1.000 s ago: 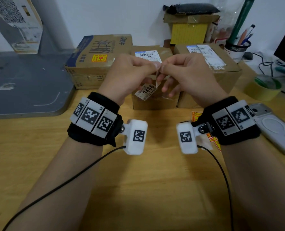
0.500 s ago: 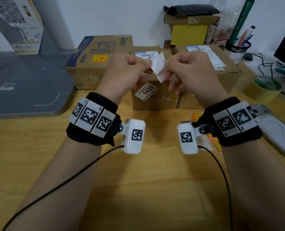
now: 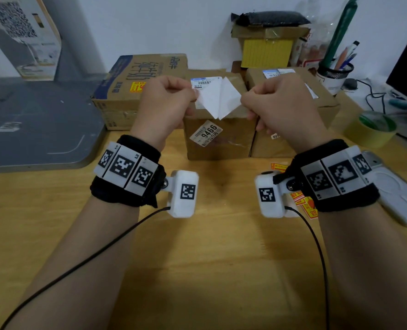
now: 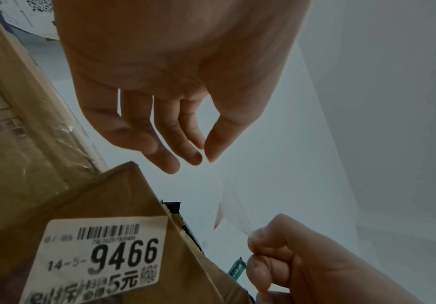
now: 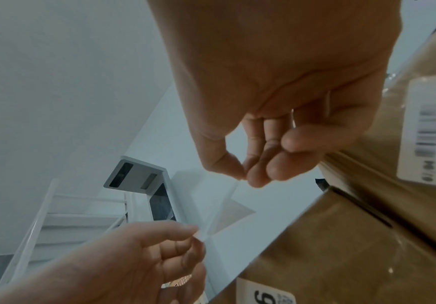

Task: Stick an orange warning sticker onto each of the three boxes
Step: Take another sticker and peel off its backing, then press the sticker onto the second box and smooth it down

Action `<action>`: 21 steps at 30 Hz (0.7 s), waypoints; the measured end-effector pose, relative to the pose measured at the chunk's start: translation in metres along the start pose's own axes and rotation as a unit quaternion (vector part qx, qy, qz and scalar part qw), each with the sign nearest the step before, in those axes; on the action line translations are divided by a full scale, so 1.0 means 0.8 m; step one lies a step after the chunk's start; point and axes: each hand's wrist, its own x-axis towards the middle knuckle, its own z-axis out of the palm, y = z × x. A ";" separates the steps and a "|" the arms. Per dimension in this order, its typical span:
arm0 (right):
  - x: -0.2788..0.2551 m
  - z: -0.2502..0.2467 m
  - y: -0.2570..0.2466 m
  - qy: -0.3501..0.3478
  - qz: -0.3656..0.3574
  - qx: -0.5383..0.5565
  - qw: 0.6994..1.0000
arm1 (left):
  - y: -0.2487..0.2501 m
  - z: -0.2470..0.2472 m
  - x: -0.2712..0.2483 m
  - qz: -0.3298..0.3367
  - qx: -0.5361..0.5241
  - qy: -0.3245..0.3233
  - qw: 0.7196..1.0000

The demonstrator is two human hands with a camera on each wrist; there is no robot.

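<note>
Both hands were raised above the wooden surface (image 3: 197,270), in front of the middle box (image 3: 218,141). The left hand (image 3: 164,108) pinched one edge of a white sticker sheet (image 3: 218,98) between thumb and fingers, and the right hand (image 3: 278,108) pinched the opposite edge, its other fingers curled in. Between them the sheet was split into two white layers — spread in a V and still joined at the lower point. From the wrist views the layers looked thin and partly see-through; which layer was the sticker and which the backing I cannot tell.

Three cardboard boxes stood in a row at the back of the surface. The left box (image 3: 138,91) already carried an orange sticker (image 3: 137,87) on its top. The middle box showed a white label reading 9466 (image 3: 206,134) on its front face. The right box (image 3: 317,110) stood just beside it, partly hidden by the right hand. More orange stickers (image 3: 305,203) lay on the surface under the right wrist, near a white phone (image 3: 398,198) — and a roll of yellow tape (image 3: 371,129) sat farther to the right.
</note>
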 end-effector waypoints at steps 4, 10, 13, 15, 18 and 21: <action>-0.003 -0.005 -0.004 0.022 -0.014 -0.014 1.000 | 0.002 -0.004 0.003 0.010 -0.023 0.044 0.999; -0.006 -0.010 -0.006 0.009 -0.009 -0.079 0.997 | 0.004 -0.003 0.002 0.043 -0.020 0.067 0.997; -0.008 -0.016 -0.010 -0.002 -0.009 -0.101 0.995 | 0.006 -0.004 0.003 0.049 -0.030 0.074 0.996; -0.010 -0.022 -0.014 -0.012 -0.019 -0.116 0.993 | 0.007 -0.006 0.003 0.045 -0.047 0.072 0.995; -0.013 -0.030 -0.022 -0.030 -0.044 -0.118 0.992 | 0.009 -0.005 0.001 0.040 -0.056 0.061 0.996; -0.015 -0.032 -0.028 -0.028 -0.064 -0.079 0.994 | 0.010 0.001 -0.003 0.035 -0.055 0.028 0.997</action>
